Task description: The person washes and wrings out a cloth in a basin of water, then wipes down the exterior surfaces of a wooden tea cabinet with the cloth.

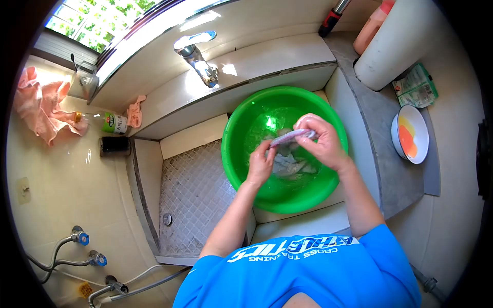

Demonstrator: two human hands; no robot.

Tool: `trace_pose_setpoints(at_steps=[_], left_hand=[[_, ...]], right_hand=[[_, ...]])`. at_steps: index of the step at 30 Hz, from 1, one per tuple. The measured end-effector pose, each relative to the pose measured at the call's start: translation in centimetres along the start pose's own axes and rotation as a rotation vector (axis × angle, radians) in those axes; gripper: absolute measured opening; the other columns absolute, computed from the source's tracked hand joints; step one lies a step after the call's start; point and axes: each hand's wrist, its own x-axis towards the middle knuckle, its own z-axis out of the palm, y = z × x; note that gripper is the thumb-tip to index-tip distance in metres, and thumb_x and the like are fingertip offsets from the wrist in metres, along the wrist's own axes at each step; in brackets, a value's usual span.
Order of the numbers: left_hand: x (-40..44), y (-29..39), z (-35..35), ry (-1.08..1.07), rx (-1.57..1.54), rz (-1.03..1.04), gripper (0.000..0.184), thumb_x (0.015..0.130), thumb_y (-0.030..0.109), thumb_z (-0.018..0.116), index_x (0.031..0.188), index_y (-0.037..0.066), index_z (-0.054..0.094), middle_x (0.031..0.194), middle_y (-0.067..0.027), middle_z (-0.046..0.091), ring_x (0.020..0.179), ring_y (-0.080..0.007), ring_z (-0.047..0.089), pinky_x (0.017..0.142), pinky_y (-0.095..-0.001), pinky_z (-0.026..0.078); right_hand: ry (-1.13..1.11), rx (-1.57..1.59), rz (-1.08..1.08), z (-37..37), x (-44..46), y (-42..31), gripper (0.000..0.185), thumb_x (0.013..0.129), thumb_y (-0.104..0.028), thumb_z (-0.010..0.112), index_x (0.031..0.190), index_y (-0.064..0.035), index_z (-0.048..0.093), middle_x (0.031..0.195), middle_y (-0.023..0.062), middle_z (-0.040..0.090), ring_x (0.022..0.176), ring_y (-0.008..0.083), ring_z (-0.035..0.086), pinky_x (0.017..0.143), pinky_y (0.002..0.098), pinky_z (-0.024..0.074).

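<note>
Bright daylight from window; faucet glaring; edges fisheye-warped.

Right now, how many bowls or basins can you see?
2: a green basin near the middle, and a white bowl on the grey ledge at right. No others show.

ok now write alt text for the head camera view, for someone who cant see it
The left hand and right hand hold folded pale fabric over a green basin containing water and more cloth. A metal tap stands beyond; a white bowl sits on the ledge at right.
</note>
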Motion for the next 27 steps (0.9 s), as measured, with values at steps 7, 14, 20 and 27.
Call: trace_pose_setpoints(at_steps=[7, 14, 20, 27], left_hand=[[1.4, 1.0, -4.2, 0.017, -0.204, 0.015, 0.017, 0.088, 0.015, 0.051, 0.083, -0.001, 0.055, 0.075, -0.0031, 0.051, 0.069, -0.0089, 0.047, 0.061, -0.0237, 0.038], [4.1, -7.5, 1.8, 0.066, 0.399, -0.317, 0.019, 0.082, 0.019, 0.052, 0.086, 0.0, 0.052, 0.085, -0.0159, 0.053, 0.076, -0.0305, 0.052, 0.068, -0.0373, 0.044], [3.0, -7.7, 5.1, -0.226, 0.922, -0.19, 0.038, 0.081, 0.033, 0.051, 0.109, 0.007, 0.048, 0.116, -0.0199, 0.042, 0.105, -0.0363, 0.043, 0.079, -0.0497, 0.043], [6.0, -3.4, -1.8, 0.273, -0.346, -0.254, 0.028, 0.085, 0.02, 0.056, 0.063, 0.007, 0.044, 0.058, 0.0045, 0.04, 0.056, -0.0045, 0.032, 0.05, -0.0225, 0.029]], right_hand=[[0.232, 0.084, 0.193, -1.4, -0.9, 6.5, 0.015, 0.078, -0.012, 0.065, 0.081, -0.0047, 0.053, 0.067, -0.0055, 0.048, 0.06, 0.0029, 0.04, 0.052, 0.0205, 0.0357], [0.425, -0.458, 0.512, 2.5, -3.3, 21.2, 0.024, 0.074, -0.014, 0.063, 0.095, -0.0057, 0.053, 0.079, 0.0156, 0.059, 0.069, 0.0305, 0.058, 0.06, 0.0383, 0.046], [-0.034, -0.862, 0.43, 5.9, -3.1, 18.1, 0.031, 0.071, -0.019, 0.062, 0.1, -0.0086, 0.054, 0.095, 0.0139, 0.056, 0.091, 0.0326, 0.054, 0.072, 0.0442, 0.0468], [0.094, -0.368, 0.578, 1.9, -0.7, 21.7, 0.035, 0.07, -0.026, 0.068, 0.095, -0.0047, 0.056, 0.087, 0.0144, 0.06, 0.081, 0.0287, 0.059, 0.073, 0.0396, 0.0471]])
